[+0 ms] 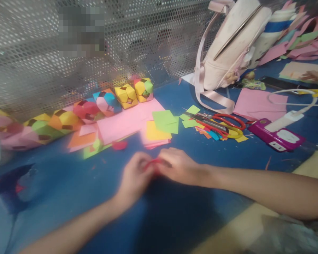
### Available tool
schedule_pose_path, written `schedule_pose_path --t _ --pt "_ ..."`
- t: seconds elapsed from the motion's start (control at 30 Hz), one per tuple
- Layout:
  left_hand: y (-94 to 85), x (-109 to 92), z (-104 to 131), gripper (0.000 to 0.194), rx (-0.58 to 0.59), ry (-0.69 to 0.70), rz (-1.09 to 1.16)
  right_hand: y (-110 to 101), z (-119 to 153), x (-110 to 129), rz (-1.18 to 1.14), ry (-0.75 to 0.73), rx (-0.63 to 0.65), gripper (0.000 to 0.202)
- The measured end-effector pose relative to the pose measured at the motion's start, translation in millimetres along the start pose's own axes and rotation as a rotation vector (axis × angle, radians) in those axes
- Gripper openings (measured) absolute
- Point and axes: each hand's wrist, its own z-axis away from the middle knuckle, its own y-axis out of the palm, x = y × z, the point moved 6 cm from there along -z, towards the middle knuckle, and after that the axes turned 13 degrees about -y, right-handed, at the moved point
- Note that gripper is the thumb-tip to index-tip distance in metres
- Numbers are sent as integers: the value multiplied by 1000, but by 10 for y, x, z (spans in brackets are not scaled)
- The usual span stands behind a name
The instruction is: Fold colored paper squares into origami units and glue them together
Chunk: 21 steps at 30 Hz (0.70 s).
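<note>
The left hand (136, 178) and right hand (178, 166) meet above the blue bench (69, 180), well in from its far edge, with a small red strip of what looks like paper (155, 161) between them. Both sets of fingers are pinched narrow on it; blur hides the exact grip. I'd judge a fold is being worked, and the next move calls for light, steady pressing. Multicoloured folded-paper shapes (125, 96) line the bench's far edge.

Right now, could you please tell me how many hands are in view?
3: the left hand and right hand, together holding a red piece near the centre, and another person's hand by the right edge. Others may be hidden.
</note>
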Motion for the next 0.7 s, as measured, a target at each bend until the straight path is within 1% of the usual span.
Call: schedule_pose_path --t 0.13,0.27,0.37,0.5,0.6,0.7 --pt "24 -1 -3 6 24 -27 2 -52 -4 -1 -62 16 -57 16" --pt "49 3 -12 8 49 -48 -30 -63 -11 21 -64 -41 -69 24" --pt "62 21 -19 8 63 -63 -48 -70 -7 8 -57 -54 -98 22" --pt "75 49 -21 7 68 -74 -87 -82 -11 41 -41 -128 -105 25" --pt "49 41 -16 7 26 -50 -93 -90 -12 34 -31 -96 -103 23" --pt "2 8 0 10 -38 9 -51 -71 -12 37 24 -80 -78 20"
